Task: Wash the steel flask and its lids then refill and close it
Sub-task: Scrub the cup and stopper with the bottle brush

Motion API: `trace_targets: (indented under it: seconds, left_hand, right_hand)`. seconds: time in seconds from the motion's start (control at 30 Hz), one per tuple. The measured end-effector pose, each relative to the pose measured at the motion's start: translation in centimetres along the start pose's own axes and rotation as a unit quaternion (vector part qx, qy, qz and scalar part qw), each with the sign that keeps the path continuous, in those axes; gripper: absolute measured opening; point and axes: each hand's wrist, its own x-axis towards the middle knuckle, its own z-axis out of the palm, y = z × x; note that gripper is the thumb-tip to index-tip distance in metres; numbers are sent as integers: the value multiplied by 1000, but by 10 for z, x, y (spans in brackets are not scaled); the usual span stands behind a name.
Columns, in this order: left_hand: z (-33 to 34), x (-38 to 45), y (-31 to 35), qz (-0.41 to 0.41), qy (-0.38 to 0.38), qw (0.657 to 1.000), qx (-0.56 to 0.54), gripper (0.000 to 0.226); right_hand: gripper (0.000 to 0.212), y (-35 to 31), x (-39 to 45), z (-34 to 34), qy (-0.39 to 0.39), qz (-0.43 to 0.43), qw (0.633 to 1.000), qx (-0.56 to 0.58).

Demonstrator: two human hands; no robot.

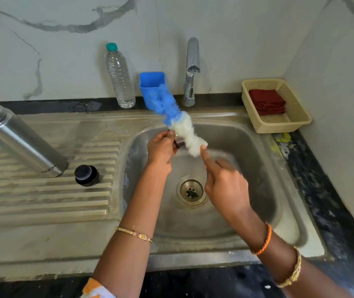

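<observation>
The steel flask [19, 138] stands uncapped on the ribbed drainboard at the left. A dark inner lid [86, 175] sits beside its base. Over the sink basin, my left hand [161, 150] grips a small dark lid [179, 143], mostly hidden by my fingers. A bottle brush [179, 123] with blue and white bristles lies against that lid. My right hand [223, 181] holds the brush's lower end, forefinger stretched along the white bristles; the handle itself is blurred.
The steel sink [257, 151] has its drain [191, 191] below my hands. A tap [192, 69] stands behind it, with no water visible. A blue holder [151, 82], a clear plastic water bottle [119, 76] and a beige basket [296, 112] with a red cloth [267, 102] line the back.
</observation>
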Motion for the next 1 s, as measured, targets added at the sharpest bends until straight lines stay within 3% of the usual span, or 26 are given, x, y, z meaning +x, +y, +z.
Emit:
trace_targets:
  seconds: [0.1, 0.17, 0.23, 0.3, 0.4, 0.5, 0.57, 0.63, 0.8, 1.0]
  left_hand:
    - [0, -4, 1, -8, -18, 999, -34, 20]
    - [-1, -5, -5, 77, 1, 993, 84, 17]
    - [-1, -10, -9, 195, 4, 953, 234, 15]
    - [-3, -14, -13, 285, -15, 913, 292, 20]
    - [-6, -18, -12, 372, -49, 875, 305, 25]
    - [-3, -14, -7, 419, -35, 844, 334, 25]
    - [-2, -11, -7, 422, -20, 837, 347, 22]
    - [-3, -10, -8, 404, -5, 850, 340, 19]
    - [-13, -9, -9, 342, 14, 880, 328, 18]
    - [-20, -9, -19, 261, -29, 892, 369, 20]
  right_hand:
    - [70, 4, -24, 12, 37, 21, 999, -10]
    - [68, 6, -23, 9, 47, 25, 999, -11]
    - [63, 1, -7, -4, 37, 29, 999, 3]
    - [56, -1, 21, -19, -23, 69, 997, 12]
    - [45, 12, 60, -36, -196, 162, 967, 25]
    - [38, 3, 52, -27, -289, 145, 940, 105]
    - [38, -7, 36, -10, -269, 151, 941, 136]
    - [39, -8, 31, -2, -225, 189, 945, 142]
    - [38, 11, 37, -9, -212, 247, 926, 193]
    - [35, 17, 57, -31, -192, 249, 916, 250]
